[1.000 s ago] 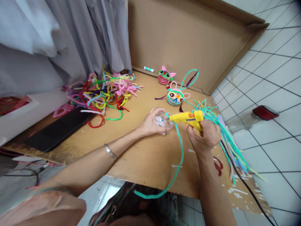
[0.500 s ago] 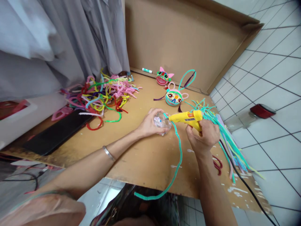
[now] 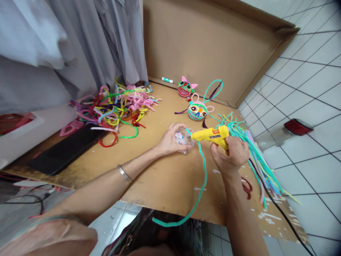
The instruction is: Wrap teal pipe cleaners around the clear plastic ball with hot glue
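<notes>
Glue gun (image 3: 209, 135) in right grip (image 3: 232, 153) faces clear ball (image 3: 182, 138).

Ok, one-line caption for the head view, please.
Left hand holds a clear round piece while the right hand points a yellow glue gun at it.

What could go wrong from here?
The yellow glue gun points at the clear ball in the left hand, close to its fingers; if hot, it might burn them. The turquoise strip hangs past the table's edge and could snag. The black cord crosses loose strips and might drag them.
</notes>
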